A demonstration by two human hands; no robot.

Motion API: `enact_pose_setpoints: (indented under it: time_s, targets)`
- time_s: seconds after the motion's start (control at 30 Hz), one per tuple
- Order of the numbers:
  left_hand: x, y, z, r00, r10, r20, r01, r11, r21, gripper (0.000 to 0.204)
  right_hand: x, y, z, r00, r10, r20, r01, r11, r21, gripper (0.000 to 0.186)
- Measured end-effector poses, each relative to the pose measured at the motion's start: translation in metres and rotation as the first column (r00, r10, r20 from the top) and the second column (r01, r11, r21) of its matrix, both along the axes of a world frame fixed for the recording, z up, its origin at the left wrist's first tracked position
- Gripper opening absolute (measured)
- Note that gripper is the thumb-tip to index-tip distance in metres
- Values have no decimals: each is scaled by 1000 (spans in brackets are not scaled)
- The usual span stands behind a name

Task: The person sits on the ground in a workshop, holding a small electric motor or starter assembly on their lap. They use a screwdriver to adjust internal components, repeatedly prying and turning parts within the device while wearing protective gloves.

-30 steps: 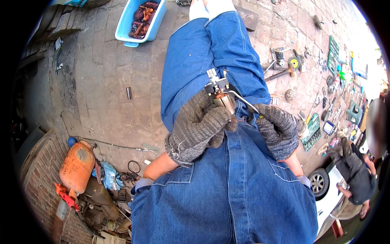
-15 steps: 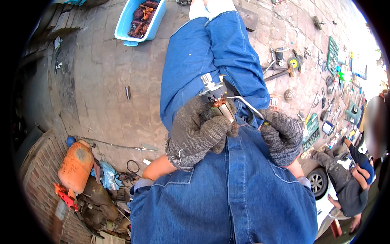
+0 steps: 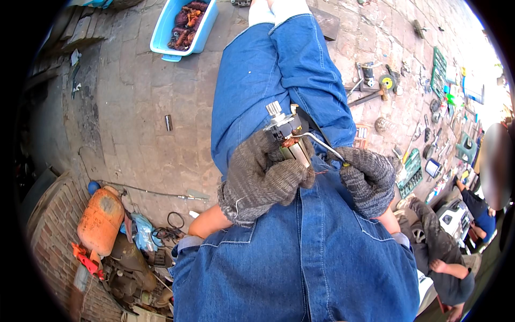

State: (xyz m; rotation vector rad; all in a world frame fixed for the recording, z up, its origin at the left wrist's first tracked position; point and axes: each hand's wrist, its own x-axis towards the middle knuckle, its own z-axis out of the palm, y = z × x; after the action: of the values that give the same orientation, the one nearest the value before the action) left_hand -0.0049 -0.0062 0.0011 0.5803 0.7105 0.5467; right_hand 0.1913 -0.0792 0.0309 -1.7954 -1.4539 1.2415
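Observation:
Grey knitted gloves cover my hands. My left hand (image 3: 257,180) is closed around a small motor assembly (image 3: 295,154) over my lap, with a silver toothed gear (image 3: 273,109) at its top, a black middle part, copper windings and a steel core below. My right hand (image 3: 367,182), to its right, pinches a bent metal tool (image 3: 322,142) with some yellow at the handle end. The tool's far tip reaches the assembly beside the windings; whether it touches is hard to tell. Fine wire strands hang between my hands.
A blue tub (image 3: 161,37) of copper windings and a metal cylinder (image 3: 168,123) lie left. An orange tank (image 3: 101,220) stands by brickwork. Several tools, including a hammer (image 3: 367,97) and green cases (image 3: 410,174), lie right. Two other people (image 3: 450,284) are at lower right beside vehicle parts.
The assembly has tilted, its gear now lower and further left. My right hand shifted right, then slightly back left with the tool. The people at lower right have moved.

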Motion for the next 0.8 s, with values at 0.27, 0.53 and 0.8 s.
enact_pose_setpoints:
  time_s: [0.27, 0.53, 0.8]
  targets:
    - [-3, 0, 1, 989, -66, -130, 75, 995, 60, 28, 4, 2, -1, 976, -102, -191, 31, 940, -341, 22]
    - [-3, 1, 2, 975, -43, -216, 88, 975, 205, 28, 4, 6, -4, 845, -268, -462, 19, 880, -475, 19]
    - [-1, -2, 0, 983, -44, -181, 72, 986, 150, 25, 6, 1, -12, 782, -302, -545, 4, 877, -480, 19]
